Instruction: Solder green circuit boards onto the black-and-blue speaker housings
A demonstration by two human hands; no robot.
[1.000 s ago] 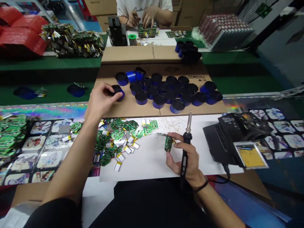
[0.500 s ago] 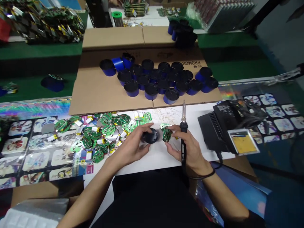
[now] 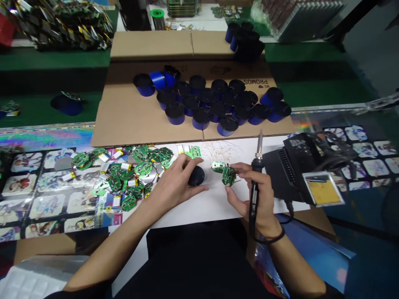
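Head view: left hand [image 3: 174, 189] curved over a black round piece [image 3: 196, 176], in a narrow hold, with the top of the piece showing past the fingers. Heel of this hand low, near the edge of a white paper sheet [image 3: 199, 211]. Right hand [image 3: 262, 199] closed around a soldering iron [image 3: 254, 195], its tip pointing up and away from the paper, and at the same time pinching a green board [image 3: 229, 176] between thumb and index finger. Just beside this board, a second green board [image 3: 218, 167], touching it; any join between the two too small to tell. Both boards between the hands, over the paper, and close to the black round piece but apart from it.

Left of the paper, many green boards with small flat batteries [image 3: 134, 178] in a loose heap, partly on a printed sheet [image 3: 34, 195] with cartoon pictures. To the right, a black soldering station [image 3: 299, 166] and a small tray [image 3: 324, 192] with yellow sponge. Farther ahead, on a cardboard sheet [image 3: 149, 112], a close group of blue cylinders [image 3: 201, 118] with black tops.
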